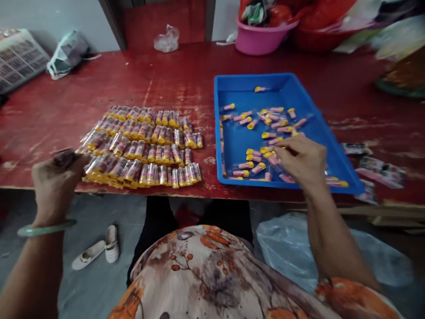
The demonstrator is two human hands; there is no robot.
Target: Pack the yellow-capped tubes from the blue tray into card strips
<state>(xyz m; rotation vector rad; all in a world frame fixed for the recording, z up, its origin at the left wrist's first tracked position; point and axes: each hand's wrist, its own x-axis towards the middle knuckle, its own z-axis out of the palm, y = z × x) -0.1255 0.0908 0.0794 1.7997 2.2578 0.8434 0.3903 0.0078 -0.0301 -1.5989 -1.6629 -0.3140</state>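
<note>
My left hand (pixel 53 186) is closed at the left end of the rows of small tubes, holding a dark, shiny bundle (pixel 64 157) whose kind is blurred. Beside it, several rows of clear tubes with yellow caps and printed labels (pixel 133 148) lie packed together on the red table. Over the blue tray (pixel 259 81), my right hand (pixel 300 159) has its fingers pinched together just above some loose yellow-capped pink tubes (pixel 270 150). What sits between those fingertips, if anything, is hidden.
Printed packets (pixel 380 170) lie right of the tray. A pink basin (pixel 262 37) and red bags stand at the back. A white crate (pixel 21 60) and a bag (pixel 66 53) are at far left. Clear plastic (pixel 288 248) and white shoes (pixel 99 250) are on the floor.
</note>
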